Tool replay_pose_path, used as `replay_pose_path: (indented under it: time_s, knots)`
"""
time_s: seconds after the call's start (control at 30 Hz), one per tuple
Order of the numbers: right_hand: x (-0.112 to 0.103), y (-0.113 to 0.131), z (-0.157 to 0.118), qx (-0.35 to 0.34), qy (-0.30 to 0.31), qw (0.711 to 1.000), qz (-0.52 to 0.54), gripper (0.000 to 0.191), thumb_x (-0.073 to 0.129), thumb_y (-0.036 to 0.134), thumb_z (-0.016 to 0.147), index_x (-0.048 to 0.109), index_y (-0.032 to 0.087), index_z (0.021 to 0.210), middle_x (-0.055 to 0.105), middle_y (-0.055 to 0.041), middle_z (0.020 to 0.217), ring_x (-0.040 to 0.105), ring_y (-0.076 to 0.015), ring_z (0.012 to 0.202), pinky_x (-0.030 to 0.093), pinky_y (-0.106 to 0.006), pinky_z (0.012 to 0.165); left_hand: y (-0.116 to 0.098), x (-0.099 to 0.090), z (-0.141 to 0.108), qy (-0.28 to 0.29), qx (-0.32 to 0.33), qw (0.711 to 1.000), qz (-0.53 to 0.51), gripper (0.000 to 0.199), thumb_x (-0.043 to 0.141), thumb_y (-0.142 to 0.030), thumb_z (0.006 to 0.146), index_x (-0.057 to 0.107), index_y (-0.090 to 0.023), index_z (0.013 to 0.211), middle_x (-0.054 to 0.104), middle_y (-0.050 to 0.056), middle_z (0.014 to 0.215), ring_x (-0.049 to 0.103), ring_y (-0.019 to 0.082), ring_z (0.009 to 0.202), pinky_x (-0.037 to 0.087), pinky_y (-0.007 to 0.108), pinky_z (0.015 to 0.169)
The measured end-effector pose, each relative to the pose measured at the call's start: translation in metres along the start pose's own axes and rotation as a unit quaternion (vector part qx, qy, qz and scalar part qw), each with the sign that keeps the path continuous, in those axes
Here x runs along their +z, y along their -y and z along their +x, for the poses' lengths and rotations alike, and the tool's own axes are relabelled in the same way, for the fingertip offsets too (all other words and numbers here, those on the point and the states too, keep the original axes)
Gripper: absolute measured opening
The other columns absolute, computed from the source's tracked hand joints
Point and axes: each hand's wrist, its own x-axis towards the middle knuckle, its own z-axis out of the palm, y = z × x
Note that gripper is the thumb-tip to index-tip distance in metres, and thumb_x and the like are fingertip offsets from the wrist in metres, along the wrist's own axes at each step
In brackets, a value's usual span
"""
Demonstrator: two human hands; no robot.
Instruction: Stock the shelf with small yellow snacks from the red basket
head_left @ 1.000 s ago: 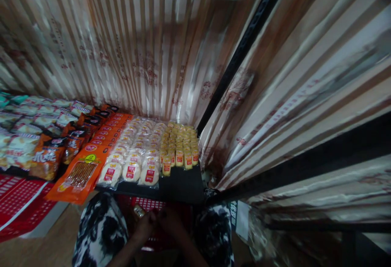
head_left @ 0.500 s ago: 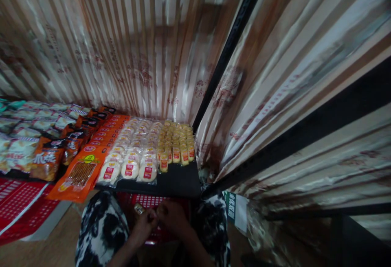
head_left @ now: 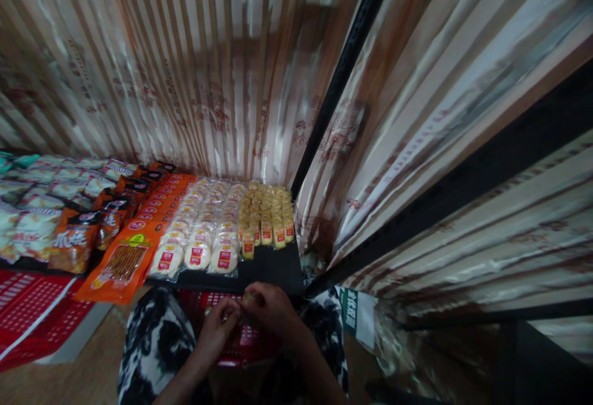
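My left hand [head_left: 219, 326] is closed over the red basket [head_left: 252, 346] between my knees, with part of a small gold packet at its fingers. Close beside it, my right hand [head_left: 269, 311] has its fingers curled around a small yellowish packet [head_left: 254, 297]. On the black shelf [head_left: 271, 275] just beyond stand rows of small yellow packets [head_left: 266, 231]. To their left lie round white crackers [head_left: 199, 254] in clear wrap, then an orange bag of brown sticks [head_left: 123, 263].
Orange-and-black snack bags [head_left: 73, 241] and white bags [head_left: 33, 232] fill the shelf's left side. Another red basket [head_left: 41, 312] is at the lower left. A black post [head_left: 345, 78] and a slanting black bar [head_left: 445, 183] stand before the striped curtain [head_left: 222, 71].
Both hands have risen slightly toward the shelf edge, the right one more. The packet in the right hand shows a little more clearly. The view has shifted slightly.
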Motion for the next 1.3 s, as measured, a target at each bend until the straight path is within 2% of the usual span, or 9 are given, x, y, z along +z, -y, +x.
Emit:
replay_pose_path:
  time_s: [0.2, 0.27, 0.47, 0.6, 0.77, 0.93, 1.07, 1.3]
  knots:
    - [-0.009, -0.01, 0.012, 0.015, -0.068, 0.993, 0.092, 0.023, 0.051, 0.029, 0.079, 0.068, 0.021, 0.093, 0.071, -0.0014, 0.084, 0.064, -0.0135, 0.074, 0.046, -0.02, 0.067, -0.029, 0.005, 0.003, 0.005, -0.021, 0.992, -0.121, 0.043, 0.069, -0.051, 0.057, 0.062, -0.017, 0.084, 0.065, 0.006, 0.086, 0.06, 0.023, 0.088, 0.048, 0.033, 0.079]
    - [-0.013, -0.011, 0.016, 0.024, -0.09, 0.991, 0.097, 0.024, 0.051, 0.031, 0.08, 0.067, 0.02, 0.093, 0.071, -0.0015, 0.083, 0.064, -0.0135, 0.073, 0.047, -0.021, 0.066, -0.037, 0.008, 0.006, 0.01, -0.023, 0.988, -0.15, 0.045, 0.072, -0.05, 0.056, 0.063, -0.017, 0.085, 0.065, 0.007, 0.091, 0.059, 0.025, 0.093, 0.049, 0.035, 0.082]
    - [-0.026, -0.016, 0.024, 0.025, -0.133, 0.983, 0.122, 0.029, 0.051, 0.038, 0.081, 0.066, 0.018, 0.095, 0.07, -0.0027, 0.082, 0.064, -0.0132, 0.069, 0.048, -0.02, 0.064, -0.054, 0.014, 0.019, -0.024, -0.008, 0.983, -0.184, 0.045, 0.073, -0.047, 0.057, 0.065, -0.014, 0.087, 0.062, 0.009, 0.102, 0.057, 0.028, 0.101, 0.051, 0.04, 0.083]
    - [-0.027, -0.018, 0.025, 0.02, -0.146, 0.978, 0.151, 0.03, 0.05, 0.04, 0.081, 0.065, 0.017, 0.094, 0.07, -0.0036, 0.081, 0.064, -0.0133, 0.068, 0.048, -0.021, 0.064, -0.055, 0.017, 0.025, -0.033, 0.008, 0.984, -0.175, 0.044, 0.071, -0.047, 0.06, 0.065, -0.014, 0.088, 0.06, 0.01, 0.106, 0.055, 0.028, 0.104, 0.051, 0.04, 0.083]
    - [-0.024, -0.016, 0.024, 0.05, -0.157, 0.98, 0.108, 0.027, 0.052, 0.038, 0.08, 0.067, 0.019, 0.09, 0.07, -0.0022, 0.078, 0.064, -0.0136, 0.069, 0.046, -0.02, 0.062, -0.047, 0.026, 0.027, -0.006, 0.002, 0.984, -0.178, 0.04, 0.07, -0.045, 0.063, 0.064, -0.015, 0.089, 0.057, 0.01, 0.116, 0.054, 0.03, 0.108, 0.051, 0.039, 0.081]
    - [-0.022, -0.024, 0.03, 0.081, -0.167, 0.977, 0.105, 0.029, 0.049, 0.04, 0.081, 0.067, 0.018, 0.087, 0.071, -0.0033, 0.08, 0.064, -0.0149, 0.071, 0.046, -0.022, 0.067, -0.045, 0.032, 0.028, 0.004, -0.023, 0.972, -0.234, 0.038, 0.07, -0.038, 0.063, 0.063, -0.014, 0.092, 0.059, 0.013, 0.11, 0.051, 0.033, 0.113, 0.052, 0.04, 0.078]
    - [-0.015, -0.031, 0.036, 0.114, -0.194, 0.969, 0.106, 0.035, 0.045, 0.045, 0.082, 0.067, 0.018, 0.084, 0.07, -0.0035, 0.077, 0.064, -0.0162, 0.07, 0.045, -0.023, 0.064, -0.047, 0.034, 0.028, 0.012, -0.036, 0.965, -0.26, 0.039, 0.07, -0.033, 0.062, 0.062, -0.013, 0.095, 0.061, 0.012, 0.106, 0.051, 0.033, 0.114, 0.052, 0.04, 0.079]
    - [-0.007, -0.037, 0.041, 0.106, -0.228, 0.958, 0.139, 0.038, 0.046, 0.052, 0.08, 0.067, 0.021, 0.08, 0.07, -0.0012, 0.073, 0.064, -0.0164, 0.068, 0.046, -0.024, 0.062, -0.054, 0.033, 0.025, -0.005, -0.062, 0.961, -0.268, 0.036, 0.071, -0.029, 0.059, 0.062, -0.014, 0.09, 0.064, 0.011, 0.099, 0.053, 0.031, 0.112, 0.05, 0.04, 0.083]
